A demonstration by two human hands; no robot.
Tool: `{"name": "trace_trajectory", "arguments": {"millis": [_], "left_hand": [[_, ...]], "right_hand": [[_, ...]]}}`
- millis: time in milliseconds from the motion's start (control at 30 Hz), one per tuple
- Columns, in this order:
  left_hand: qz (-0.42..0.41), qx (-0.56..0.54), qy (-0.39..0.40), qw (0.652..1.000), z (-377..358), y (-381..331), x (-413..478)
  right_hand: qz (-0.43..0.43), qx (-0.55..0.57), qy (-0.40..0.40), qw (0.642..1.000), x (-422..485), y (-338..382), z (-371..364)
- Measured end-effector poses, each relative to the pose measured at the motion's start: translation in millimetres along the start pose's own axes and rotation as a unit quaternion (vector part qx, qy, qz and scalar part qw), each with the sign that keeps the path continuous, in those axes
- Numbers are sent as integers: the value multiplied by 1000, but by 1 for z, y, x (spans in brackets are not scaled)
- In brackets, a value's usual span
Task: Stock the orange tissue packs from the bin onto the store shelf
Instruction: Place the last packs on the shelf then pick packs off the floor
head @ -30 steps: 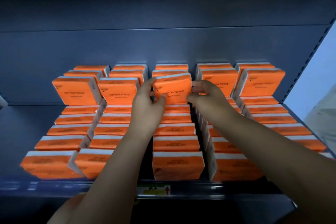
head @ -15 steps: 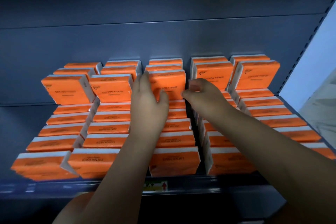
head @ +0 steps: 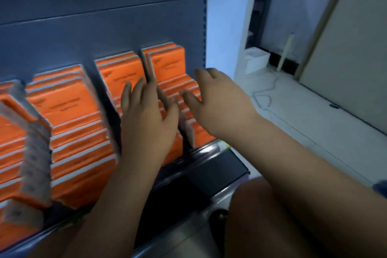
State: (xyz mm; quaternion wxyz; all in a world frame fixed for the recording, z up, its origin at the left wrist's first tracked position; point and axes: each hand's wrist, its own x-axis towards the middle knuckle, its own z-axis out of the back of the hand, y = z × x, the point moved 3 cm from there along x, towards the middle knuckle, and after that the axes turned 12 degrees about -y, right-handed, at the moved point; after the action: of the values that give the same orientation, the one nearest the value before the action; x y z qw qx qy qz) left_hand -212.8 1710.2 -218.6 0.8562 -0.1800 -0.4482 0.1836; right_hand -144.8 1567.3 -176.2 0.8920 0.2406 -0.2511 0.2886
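Note:
Several rows of orange tissue packs [head: 69, 107] with white edges fill the dark blue store shelf [head: 211, 155]. My left hand [head: 146, 123] hovers over the second row from the right, fingers spread and empty. Just to its right, my right hand [head: 217, 100] is above the rightmost row [head: 167, 65], its fingers loosely bent and holding nothing. The picture is blurred by motion. The bin is out of view.
The shelf's back panel [head: 100, 27] and upright [head: 205, 16] end at the right. Beyond them lie a pale floor [head: 303, 111], a small white box [head: 256, 59], a white cable [head: 263, 94] and a door or panel [head: 345, 58]. My knee [head: 261, 216] is at the bottom.
Both hands have let go of the upright pack in the middle row and pulled back, open. The view has swung right, so the shelf now sits at the left and the floor shows.

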Motion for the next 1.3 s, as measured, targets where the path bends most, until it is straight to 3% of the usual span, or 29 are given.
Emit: {"name": "trace_trajectory", "arguments": {"millis": [233,433,567,700,833,1000,1200,1300], "left_hand": [[-78,-100,171,977,-68,-145,-47],[-116,-133,365,914,-139,-251,-125],[-59,-100,497,860,-207,-269,-191],[-7,13,589,808,-286,-230,-257],[43,71,624,777,-344,-177,-305],[128,64,637,758,-399,-143,-347],[189,101,614,760,-438,-133,-395],[167,148,592,774,-446,-126,-406]], "right_hand": [[-212,-49,-49,975,-115,-174,89],[-383,-71,-23,921,-239,-282,106],[-488,-52,20,871,-306,-331,75],[-541,-33,86,836,-358,-371,21],[-545,-21,157,823,-384,-404,-37],[-504,-15,241,829,-389,-437,-111],[-376,-49,317,869,-388,-441,-190],[-342,-111,339,869,-397,-439,-216]]}}
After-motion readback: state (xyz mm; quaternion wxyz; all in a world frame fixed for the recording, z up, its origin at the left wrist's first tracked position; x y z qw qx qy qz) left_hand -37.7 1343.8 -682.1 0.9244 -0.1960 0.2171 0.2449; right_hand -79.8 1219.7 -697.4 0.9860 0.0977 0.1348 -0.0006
